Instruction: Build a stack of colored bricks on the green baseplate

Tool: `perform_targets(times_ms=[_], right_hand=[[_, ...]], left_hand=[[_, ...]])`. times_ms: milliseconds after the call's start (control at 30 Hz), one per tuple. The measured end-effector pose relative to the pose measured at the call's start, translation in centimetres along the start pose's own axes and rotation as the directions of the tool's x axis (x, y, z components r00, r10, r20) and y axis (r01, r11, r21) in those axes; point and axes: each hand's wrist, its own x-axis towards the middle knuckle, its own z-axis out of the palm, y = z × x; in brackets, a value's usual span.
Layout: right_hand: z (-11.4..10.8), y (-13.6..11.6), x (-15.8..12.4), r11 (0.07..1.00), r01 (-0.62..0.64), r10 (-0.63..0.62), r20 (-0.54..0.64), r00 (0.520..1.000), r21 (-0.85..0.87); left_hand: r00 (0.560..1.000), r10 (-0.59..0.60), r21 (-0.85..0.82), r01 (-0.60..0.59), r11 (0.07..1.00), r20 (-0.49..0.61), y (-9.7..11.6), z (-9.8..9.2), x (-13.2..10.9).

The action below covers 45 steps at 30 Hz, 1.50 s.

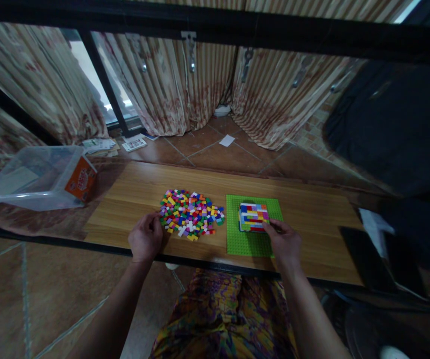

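Note:
A heap of small multicoloured toy building bricks (190,212) lies spread on the wooden tabletop. At its left edge rests my left hand (146,237), fingers curled inward; anything inside them is hidden. On a green studded baseplate (237,244) stands a block built of coloured bricks (251,218), with rows of white, blue, red, yellow and orange on top. My right hand (285,242) reaches over the baseplate's right side. Its fingertips are pinched together at the right edge of the brick block, and whatever may be between them is too small to make out.
A clear plastic box (46,174) with an orange label lies left of the wooden board (312,209). Dark flat objects (366,257) lie at the right end. Behind are striped curtains (162,85), a dark metal bar (215,22) and papers (134,143) on the tiled floor.

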Motion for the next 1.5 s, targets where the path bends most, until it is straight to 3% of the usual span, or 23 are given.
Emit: perform_targets(times_ms=[433, 667, 767, 900, 1000, 1133, 1367, 1500], right_hand=[[-0.3, -0.6, -0.4, 0.998, 0.049, -0.048, 0.011, 0.999, -0.037], [-1.1, 0.0, -1.7, 0.991, -0.026, 0.046, -0.151, 0.987, 0.13], [-1.0, 0.1, -2.9, 0.989, 0.009, 0.009, -0.12, 0.993, 0.148], [0.1, -1.1, -5.4, 0.987, 0.132, -0.133, 0.008, 0.991, 0.097], [1.7, -2.2, -7.2, 0.963, 0.267, -0.266, 0.198, 0.944, 0.019], [4.3, -3.1, -8.6, 0.89, 0.454, -0.395, 0.425, 0.814, -0.043], [7.5, -3.2, -8.0, 0.757, 0.637, -0.475, 0.545, 0.691, -0.148], [8.1, -3.4, -7.8, 0.68, 0.693, -0.46, 0.599, 0.656, -0.237]], left_hand=[[1.0, 0.003, -0.021, -0.003, 1.0, 0.004, 0.1, 0.0, 0.0], [1.0, -0.001, -0.012, 0.001, 1.0, 0.005, 0.0, 0.0, 0.0], [1.0, 0.007, -0.007, -0.007, 1.0, 0.009, -0.1, 0.1, 0.0], [1.0, -0.001, -0.014, 0.001, 1.0, 0.024, -0.2, 0.2, 0.0], [1.0, -0.006, -0.024, 0.007, 1.0, 0.028, -0.1, 0.1, -0.1], [1.0, 0.002, -0.032, -0.001, 0.999, 0.018, 0.0, 0.1, -0.1], [0.999, 0.037, -0.033, -0.037, 0.999, -0.002, -0.1, 0.3, -0.2], [1.0, 0.03, -0.035, -0.031, 0.999, -0.004, -0.1, 0.2, -0.2]])
